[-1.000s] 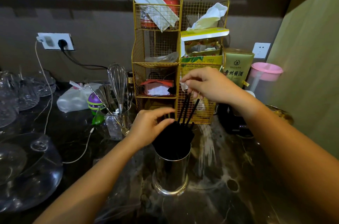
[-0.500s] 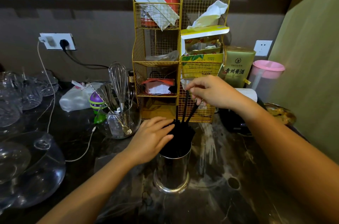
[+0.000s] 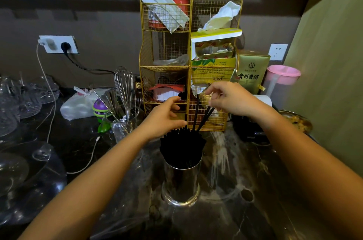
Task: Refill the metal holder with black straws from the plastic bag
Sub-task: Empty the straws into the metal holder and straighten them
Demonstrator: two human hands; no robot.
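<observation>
A cylindrical metal holder [image 3: 181,182] stands upright on the dark marbled counter [image 3: 225,210], near the centre of the view, packed with black straws [image 3: 181,147] whose tops fan out above its rim. The left hand [image 3: 164,120] hovers just behind and to the left of the straw tops, fingers curled loosely and half open, holding nothing; its fingertips come close to the bundle's upper left edge, though contact cannot be confirmed. The right hand [image 3: 233,99] is above and to the right of the holder, thumb and fingertips narrowed toward a few raised straws [image 3: 203,120] that stick up above the rest, leaning right while their lower ends sit among the bundle. The fingers are blurred, so whether they actually grip these straws cannot be determined. Directly behind both hands stands a gold wire-mesh organizer [image 3: 188,63] with several compartments holding packets, tissues and a red tin [image 3: 179,0]. To its right are a green box [image 3: 252,71] with printed characters and a pink-lidded container [image 3: 281,78]. To the left of the holder, a glass jar [image 3: 125,125] holds a wire whisk [image 3: 124,84] and other utensils, with a tied white plastic bag [image 3: 78,104] beside it. Clear glassware [image 3: 21,102] occupies the far left. A white cable [image 3: 88,163] lies along the counter, near a wall socket [image 3: 59,44].
</observation>
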